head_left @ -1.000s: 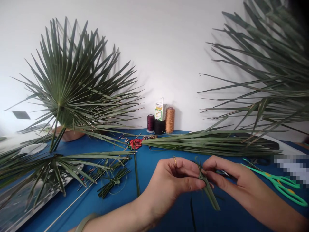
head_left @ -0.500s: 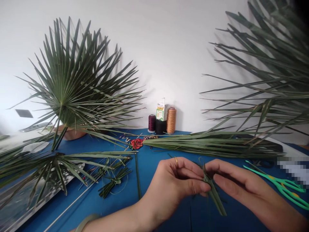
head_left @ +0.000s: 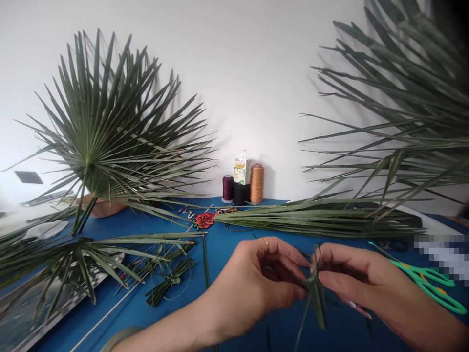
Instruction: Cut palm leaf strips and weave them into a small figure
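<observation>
A small folded piece of green palm leaf point(head_left: 319, 307) is held between my two hands above the blue table, with a thin loop at its top and its strips hanging down. My left hand point(head_left: 264, 281) pinches it from the left between thumb and fingers; a ring is on one finger. From the right, my right hand point(head_left: 351, 276) closes thumb and fingertips on the upper part near the loop. Below the right fingers a thin pointed item point(head_left: 361, 309) shows, too small to name. The fingers hide the middle of the leaf piece.
Green-handled scissors point(head_left: 425, 278) lie at the right. A bundle of palm strips point(head_left: 311, 217) stretches across the back, near thread spools point(head_left: 257, 183), a small box point(head_left: 240, 168) and a red rose patch point(head_left: 205, 220). Tied leaf pieces point(head_left: 170, 278) lie left; large palm fronds point(head_left: 110, 122) stand behind.
The leaf piece has turned, its lower end swinging left to hang more nearly upright. My right hand has closed in on its top, and a thin strand now dangles below.
</observation>
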`<state>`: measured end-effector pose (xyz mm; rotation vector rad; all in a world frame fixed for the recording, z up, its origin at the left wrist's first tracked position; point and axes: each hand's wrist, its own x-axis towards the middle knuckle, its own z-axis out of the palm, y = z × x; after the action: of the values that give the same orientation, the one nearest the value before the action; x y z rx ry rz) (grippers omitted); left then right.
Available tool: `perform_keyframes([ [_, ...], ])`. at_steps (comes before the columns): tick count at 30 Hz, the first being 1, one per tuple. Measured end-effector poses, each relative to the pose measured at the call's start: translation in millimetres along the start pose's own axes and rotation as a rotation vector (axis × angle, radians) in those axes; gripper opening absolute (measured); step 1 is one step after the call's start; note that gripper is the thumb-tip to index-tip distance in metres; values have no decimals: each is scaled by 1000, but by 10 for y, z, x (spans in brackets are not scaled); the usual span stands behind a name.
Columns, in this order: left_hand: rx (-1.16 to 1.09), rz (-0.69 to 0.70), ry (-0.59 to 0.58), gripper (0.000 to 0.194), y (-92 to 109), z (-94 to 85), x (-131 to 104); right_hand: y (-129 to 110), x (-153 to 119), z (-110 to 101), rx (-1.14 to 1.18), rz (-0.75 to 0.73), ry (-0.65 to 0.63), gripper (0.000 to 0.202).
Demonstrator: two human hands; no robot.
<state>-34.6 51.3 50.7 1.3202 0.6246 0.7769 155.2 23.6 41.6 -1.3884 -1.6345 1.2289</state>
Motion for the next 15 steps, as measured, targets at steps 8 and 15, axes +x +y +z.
perform_keyframes([
  [8,796,642,315,11,-107,-41,-98,-28,-18,37,288,-55,133,18],
  [15,497,318,178,20,-106,55,-89,-48,-49,18,220,-219,176,13],
])
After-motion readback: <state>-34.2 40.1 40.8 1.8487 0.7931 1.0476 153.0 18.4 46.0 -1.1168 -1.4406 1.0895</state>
